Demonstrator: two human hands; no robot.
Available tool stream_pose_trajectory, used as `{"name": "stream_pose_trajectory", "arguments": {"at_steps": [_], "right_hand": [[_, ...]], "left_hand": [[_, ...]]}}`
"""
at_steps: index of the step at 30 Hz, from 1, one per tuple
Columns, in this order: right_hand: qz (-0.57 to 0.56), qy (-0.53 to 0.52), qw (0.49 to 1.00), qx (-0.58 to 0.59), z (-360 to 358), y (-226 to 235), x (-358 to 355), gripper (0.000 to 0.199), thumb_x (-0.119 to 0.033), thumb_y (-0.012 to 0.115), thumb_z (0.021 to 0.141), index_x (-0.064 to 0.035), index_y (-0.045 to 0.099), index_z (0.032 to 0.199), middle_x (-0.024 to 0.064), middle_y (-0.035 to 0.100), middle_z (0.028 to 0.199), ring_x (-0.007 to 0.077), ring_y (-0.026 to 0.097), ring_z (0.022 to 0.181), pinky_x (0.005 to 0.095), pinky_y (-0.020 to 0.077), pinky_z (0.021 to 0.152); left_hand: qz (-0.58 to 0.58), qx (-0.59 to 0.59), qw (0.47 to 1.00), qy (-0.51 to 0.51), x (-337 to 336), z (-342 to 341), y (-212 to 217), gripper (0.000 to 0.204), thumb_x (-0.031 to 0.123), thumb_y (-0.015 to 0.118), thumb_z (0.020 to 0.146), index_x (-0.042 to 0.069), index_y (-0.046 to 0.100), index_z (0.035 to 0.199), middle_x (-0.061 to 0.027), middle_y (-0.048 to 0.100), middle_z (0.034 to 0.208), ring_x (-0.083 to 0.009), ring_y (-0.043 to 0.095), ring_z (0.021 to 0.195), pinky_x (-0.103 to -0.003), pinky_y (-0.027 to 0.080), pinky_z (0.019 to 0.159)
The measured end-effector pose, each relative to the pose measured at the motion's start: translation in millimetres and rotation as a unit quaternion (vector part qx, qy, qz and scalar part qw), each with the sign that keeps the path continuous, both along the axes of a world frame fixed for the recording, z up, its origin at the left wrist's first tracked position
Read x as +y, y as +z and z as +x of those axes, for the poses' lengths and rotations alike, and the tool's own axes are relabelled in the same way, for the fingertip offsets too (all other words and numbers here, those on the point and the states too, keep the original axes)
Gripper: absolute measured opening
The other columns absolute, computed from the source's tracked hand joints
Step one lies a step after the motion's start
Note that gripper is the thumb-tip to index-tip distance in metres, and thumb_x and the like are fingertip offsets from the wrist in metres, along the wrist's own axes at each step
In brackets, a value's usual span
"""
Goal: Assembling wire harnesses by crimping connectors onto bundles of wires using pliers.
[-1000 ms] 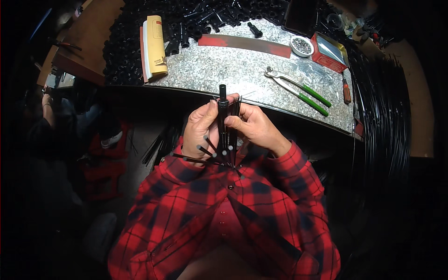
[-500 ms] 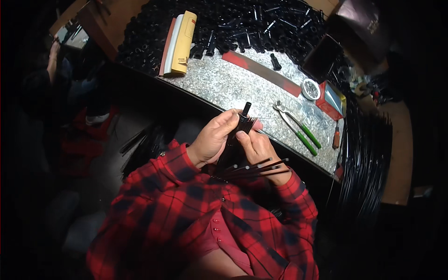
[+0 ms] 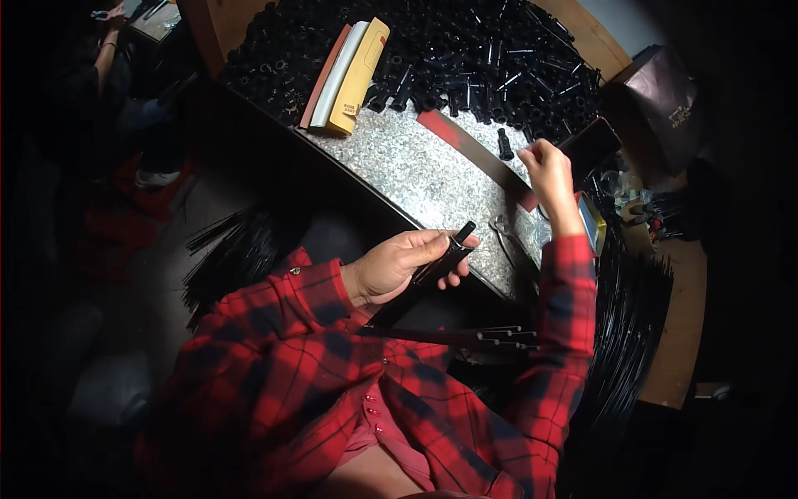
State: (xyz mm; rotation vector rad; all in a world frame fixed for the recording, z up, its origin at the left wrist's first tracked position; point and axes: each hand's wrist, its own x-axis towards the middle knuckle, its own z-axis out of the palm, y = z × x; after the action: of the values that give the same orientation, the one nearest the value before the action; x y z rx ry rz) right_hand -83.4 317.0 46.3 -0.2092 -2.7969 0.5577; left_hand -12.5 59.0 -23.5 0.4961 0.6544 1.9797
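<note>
My left hand [image 3: 403,264] is closed around what looks like a black umbrella frame [image 3: 440,259], its tube end pointing up past the thumb. Thin black ribs [image 3: 490,335] with pale round tips spread to the right above my lap. Above the table my right hand [image 3: 550,170] is raised, fingers curled into a pinch; whatever they hold cannot be made out. It is nearest to a small black tubular part [image 3: 505,145] and the end of a long flat red-and-grey strip [image 3: 478,158]. Below it, end-cutting pliers [image 3: 500,229] lie partly in the right arm's shadow.
Black tubular parts [image 3: 465,62] are heaped along the table's [image 3: 391,166] far side, beside a yellow-covered booklet [image 3: 359,75]. A box [image 3: 593,220] stands behind my right forearm. Thin black rods [image 3: 632,324] hang at the right. Another person's arm [image 3: 106,58] shows at upper left.
My right hand has left the umbrella frame and risen right, over the far part of the table. My left hand still holds the frame, now slightly lower in view. The view has shifted.
</note>
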Motion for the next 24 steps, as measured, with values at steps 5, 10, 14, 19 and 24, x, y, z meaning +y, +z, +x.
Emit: {"name": "stream_pose_trajectory", "arguments": {"at_steps": [5, 10, 14, 19, 24], "right_hand": [[0.051, 0.004, 0.997, 0.051, -55.3, -64.1, 22.1, 0.025, -0.018, 0.068, 0.075, 0.0018, 0.060, 0.088, 0.0203, 0.062, 0.077, 0.0362, 0.060, 0.072, 0.0386, 0.0471, 0.066], [0.057, 0.013, 0.997, 0.051, -50.9, -56.8, 13.1, 0.032, -0.013, 0.066, 0.075, 0.0005, 0.056, 0.102, 0.0167, 0.063, 0.077, 0.0298, 0.062, 0.073, 0.0359, 0.0495, 0.067], [-0.278, 0.022, 0.960, 0.010, -15.0, -17.4, -4.4, 0.033, -0.008, 0.060, 0.080, 0.0010, 0.051, 0.111, 0.0140, 0.062, 0.087, 0.0196, 0.062, 0.074, 0.0293, 0.0512, 0.065], [-0.577, 0.097, 0.810, -0.025, 54.7, 23.4, -48.9, 0.029, -0.003, 0.053, 0.086, -0.0003, 0.045, 0.114, 0.0126, 0.059, 0.096, 0.0133, 0.060, 0.075, 0.0237, 0.0511, 0.065], [-0.610, 0.122, 0.781, -0.051, 98.1, 34.2, -70.8, 0.036, -0.002, 0.056, 0.084, 0.0015, 0.039, 0.116, 0.0122, 0.059, 0.091, 0.0158, 0.061, 0.075, 0.0258, 0.0525, 0.066]], "left_hand": [[-0.005, 0.031, 0.999, 0.016, 1.8, 2.3, -1.6, 0.042, 0.025, 0.034, 0.098, -0.001, 0.038, 0.130, -0.0076, 0.057, 0.100, -0.0123, 0.055, 0.088, -0.025, 0.045, 0.078], [-0.011, 0.042, 0.999, 0.028, -0.9, 3.5, -1.4, 0.042, 0.025, 0.034, 0.098, -0.002, 0.038, 0.130, -0.0072, 0.057, 0.099, -0.0118, 0.054, 0.088, -0.025, 0.045, 0.078], [-0.008, 0.040, 0.999, 0.032, 0.5, 5.6, 0.0, 0.041, 0.026, 0.035, 0.098, -0.001, 0.040, 0.129, -0.0058, 0.057, 0.097, -0.0112, 0.054, 0.086, -0.024, 0.045, 0.076], [-0.010, 0.046, 0.998, 0.034, 2.6, 11.3, 6.5, 0.040, 0.026, 0.037, 0.098, 0.000, 0.045, 0.127, -0.0036, 0.057, 0.093, -0.0101, 0.052, 0.083, -0.023, 0.043, 0.074], [0.000, 0.047, 0.998, 0.036, 3.1, 13.4, 5.6, 0.039, 0.026, 0.038, 0.097, 0.000, 0.046, 0.126, -0.0038, 0.057, 0.092, -0.0099, 0.052, 0.082, -0.024, 0.044, 0.074]]}}
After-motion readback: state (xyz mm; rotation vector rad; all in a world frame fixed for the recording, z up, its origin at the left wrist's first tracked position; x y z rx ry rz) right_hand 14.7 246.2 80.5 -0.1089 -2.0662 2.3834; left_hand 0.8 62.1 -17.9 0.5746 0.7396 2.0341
